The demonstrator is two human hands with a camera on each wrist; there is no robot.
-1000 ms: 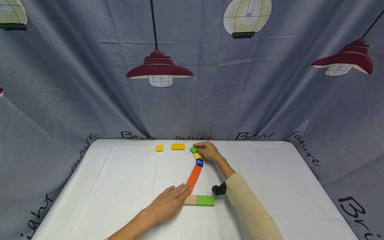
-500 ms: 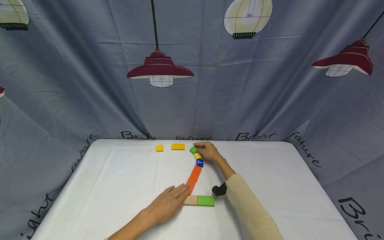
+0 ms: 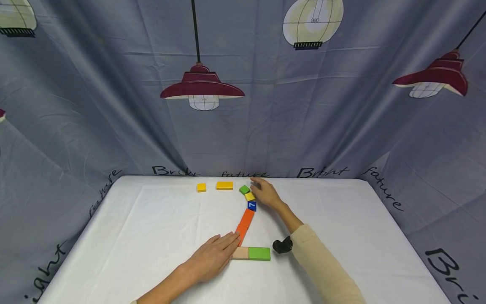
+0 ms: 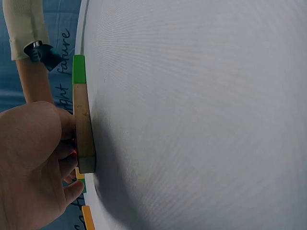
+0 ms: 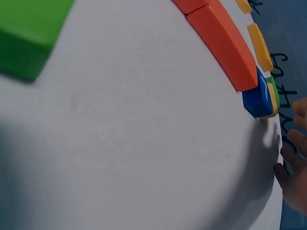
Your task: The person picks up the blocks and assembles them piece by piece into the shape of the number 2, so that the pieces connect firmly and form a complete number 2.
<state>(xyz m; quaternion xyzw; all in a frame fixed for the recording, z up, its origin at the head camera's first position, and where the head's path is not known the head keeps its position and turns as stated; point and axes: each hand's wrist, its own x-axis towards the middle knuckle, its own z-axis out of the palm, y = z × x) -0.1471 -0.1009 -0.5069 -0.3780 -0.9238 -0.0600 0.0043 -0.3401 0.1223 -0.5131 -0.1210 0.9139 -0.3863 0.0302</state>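
Observation:
Flat on the wooden block (image 3: 240,253) and the near end of the orange blocks (image 3: 247,218) lies my left hand (image 3: 212,257), fingers extended; the left wrist view shows its palm side beside the wooden block (image 4: 83,124). Just right of a small green block (image 3: 244,189) and a small yellow block (image 3: 249,196) is my right hand (image 3: 265,194), apart from them and holding nothing. A blue block (image 3: 252,205) marked 7 joins the yellow one to the orange pair. In the right wrist view, the fingers (image 5: 288,155) are off the blue block (image 5: 257,98).
A long green block (image 3: 260,253) abuts the wooden one. Toward the far edge of the white table (image 3: 152,236) lie a yellow rectangular block (image 3: 225,185) and a yellow square block (image 3: 201,187). A grey curtain (image 3: 243,135) hangs behind. The right wrist wears a black device (image 3: 282,245).
My right hand has let go of the small green block and drawn slightly right, away from it. The left hand and the blocks have stayed in place.

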